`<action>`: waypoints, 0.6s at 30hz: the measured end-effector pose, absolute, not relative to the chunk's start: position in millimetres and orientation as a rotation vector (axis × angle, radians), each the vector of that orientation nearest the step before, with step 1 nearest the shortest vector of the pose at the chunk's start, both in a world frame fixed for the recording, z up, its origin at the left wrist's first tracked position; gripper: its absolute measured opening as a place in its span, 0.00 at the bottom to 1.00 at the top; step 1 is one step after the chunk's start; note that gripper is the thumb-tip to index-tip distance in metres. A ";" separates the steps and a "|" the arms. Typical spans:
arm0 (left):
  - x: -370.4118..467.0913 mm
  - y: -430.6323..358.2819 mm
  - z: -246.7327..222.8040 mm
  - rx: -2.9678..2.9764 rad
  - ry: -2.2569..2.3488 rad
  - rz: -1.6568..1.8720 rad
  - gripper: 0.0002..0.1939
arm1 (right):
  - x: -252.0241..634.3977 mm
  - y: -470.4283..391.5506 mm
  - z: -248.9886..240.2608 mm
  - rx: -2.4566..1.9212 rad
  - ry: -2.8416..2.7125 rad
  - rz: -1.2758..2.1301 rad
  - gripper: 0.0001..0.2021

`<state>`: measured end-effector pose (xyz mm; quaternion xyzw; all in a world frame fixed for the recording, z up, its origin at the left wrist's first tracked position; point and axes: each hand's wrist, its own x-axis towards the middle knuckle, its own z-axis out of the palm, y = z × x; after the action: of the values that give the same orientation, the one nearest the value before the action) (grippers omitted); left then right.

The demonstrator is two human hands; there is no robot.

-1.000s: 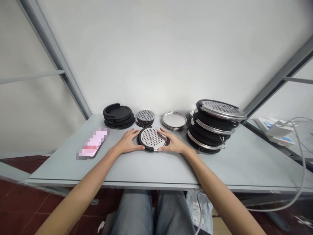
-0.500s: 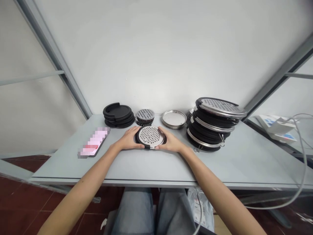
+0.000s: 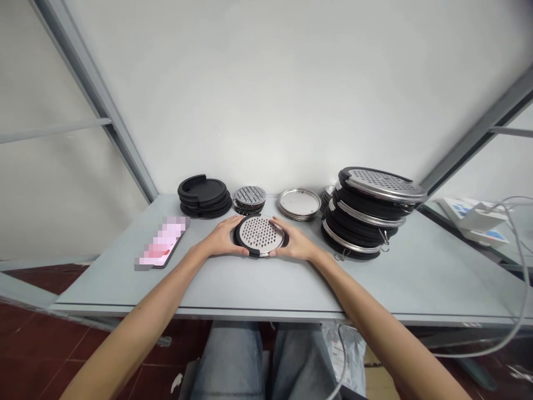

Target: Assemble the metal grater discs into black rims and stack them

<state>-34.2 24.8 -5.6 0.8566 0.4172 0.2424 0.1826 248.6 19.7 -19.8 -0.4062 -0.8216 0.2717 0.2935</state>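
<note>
A round metal grater disc [image 3: 261, 233] with punched holes lies near the middle of the table, set in a black rim that shows along its left side. My left hand [image 3: 225, 238] grips it from the left, thumb at the near edge and fingers round the far side. From the right, my right hand [image 3: 293, 240] closes on the metal edge, its fingertips on top of the disc. Just behind stand a stack of small perforated metal discs [image 3: 250, 195] and a stack of shallow metal plates [image 3: 300, 203].
Black round holders [image 3: 204, 195] are piled at back left. A phone [image 3: 164, 244] lies at the left. A tall, leaning stack of black and metal graters [image 3: 370, 214] with wire loops stands at the right. A white cable [image 3: 520, 278] hangs by the table's [image 3: 266, 289] right end.
The view has shifted slightly, so everything sits a little further right. Both hands keep the same hold on the grater disc.
</note>
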 end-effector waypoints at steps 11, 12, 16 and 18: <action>-34.1 22.7 -9.7 2.491 1.230 0.623 0.57 | 245.9 15.8 -21.5 -1.123 -2.258 0.641 0.54; -33.6 21.3 -10.6 2.495 1.235 0.611 0.58 | 245.8 15.7 -21.2 -1.131 -2.263 0.628 0.55; -29.4 15.4 -12.7 2.512 1.201 0.589 0.61 | 245.2 17.3 -19.6 -1.117 -2.271 0.589 0.55; -27.1 13.9 -12.2 2.507 1.186 0.606 0.61 | 244.4 17.9 -19.3 -1.094 -2.264 0.602 0.55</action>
<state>-27.1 13.9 -12.2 0.8731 0.4130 0.2110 0.1506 244.4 17.9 -19.3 -0.4068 -0.8420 0.2238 0.2747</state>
